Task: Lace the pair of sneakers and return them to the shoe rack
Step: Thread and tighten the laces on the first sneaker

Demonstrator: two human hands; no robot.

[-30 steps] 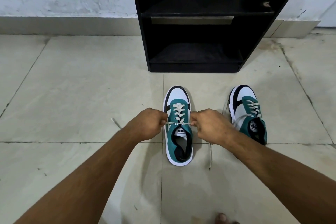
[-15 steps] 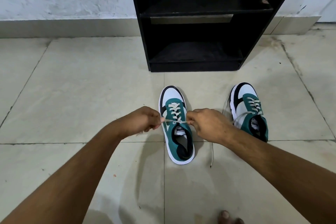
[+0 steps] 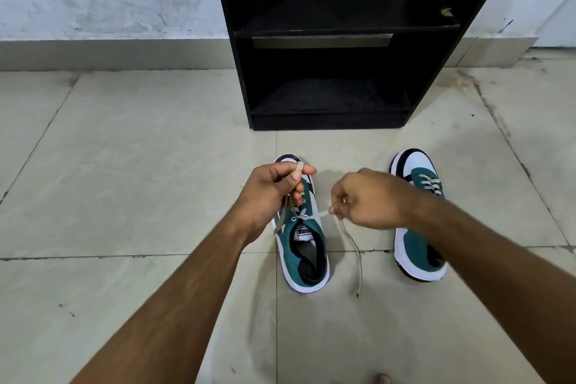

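Observation:
Two teal, white and black sneakers stand on the tiled floor, toes toward the rack. Over the left sneaker (image 3: 304, 254), my left hand (image 3: 272, 192) is raised above the toe with one end of the grey-white lace (image 3: 321, 214) looped over its fingers. My right hand (image 3: 369, 201) pinches the other end just right of the eyelets, and the loose tail hangs down to the floor. The right sneaker (image 3: 416, 246) sits apart at the right, partly hidden by my right forearm, with its laces crossed. The black shoe rack (image 3: 330, 34) stands behind, its two shelves bare.
A grey-white wall with a low tiled skirting (image 3: 109, 51) runs behind the rack. Beige floor tiles (image 3: 140, 165) spread to the left and in front. A toe (image 3: 381, 379) shows at the bottom edge.
My left hand has lifted up and forward over the toe, drawing its lace end upward. My right hand moved slightly right with its end. The lace is no longer stretched flat across the tongue.

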